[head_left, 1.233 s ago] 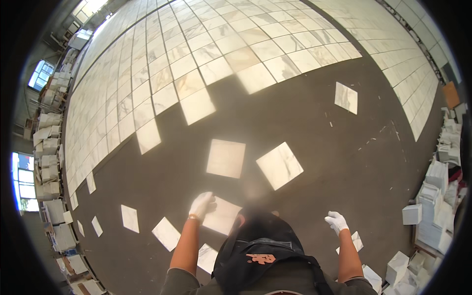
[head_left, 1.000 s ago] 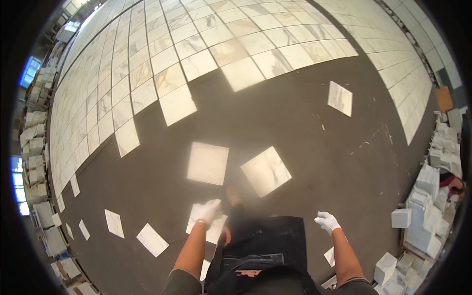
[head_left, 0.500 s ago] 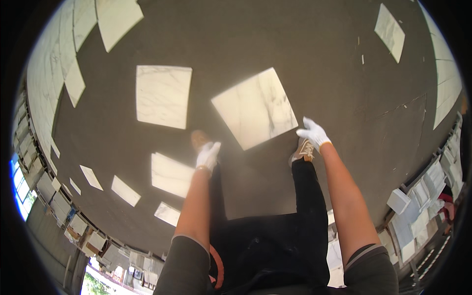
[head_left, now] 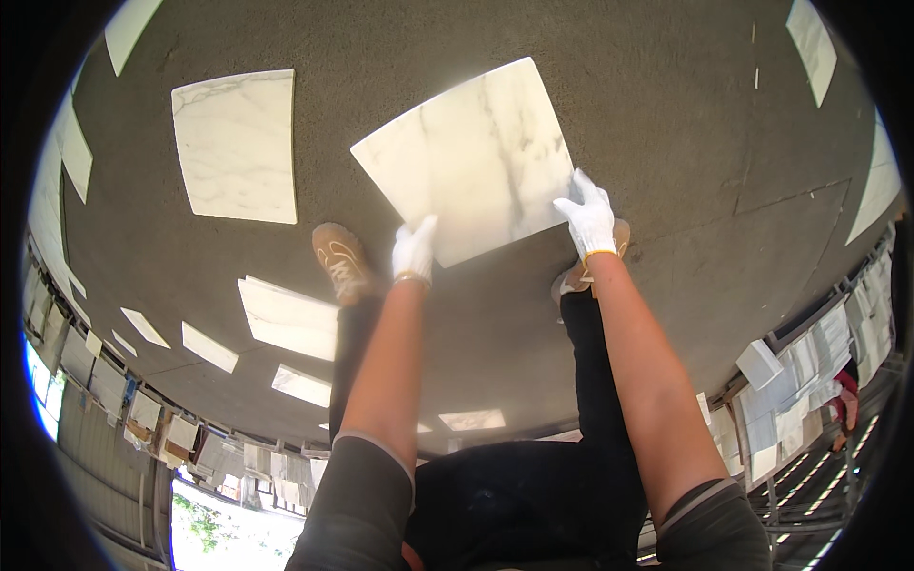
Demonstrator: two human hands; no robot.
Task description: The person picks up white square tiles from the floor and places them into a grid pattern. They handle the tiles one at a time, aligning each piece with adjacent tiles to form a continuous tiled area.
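Note:
A large white marble-look tile (head_left: 476, 157) with grey veins lies before me, turned at an angle. Both my hands wear white knitted gloves. My left hand (head_left: 413, 251) grips its lower left edge, the thumb over the top face. At the right corner, my right hand (head_left: 588, 219) clasps the tile, thumb on the face and fingers along the side. The undersides of the tile and of my fingers are hidden. Its far edge looks raised, though I cannot tell how far off the floor it is.
Another marble tile (head_left: 238, 147) lies to the left, and stacked tiles (head_left: 290, 319) rest near my left shoe (head_left: 340, 262). More slabs lie around the dark floor (head_left: 685, 228). Propped slabs (head_left: 800, 381) line the right side.
Both hands have come in against the tile's edges. The tile looks bigger and more tilted. My view has shifted, and my left foot stands farther left.

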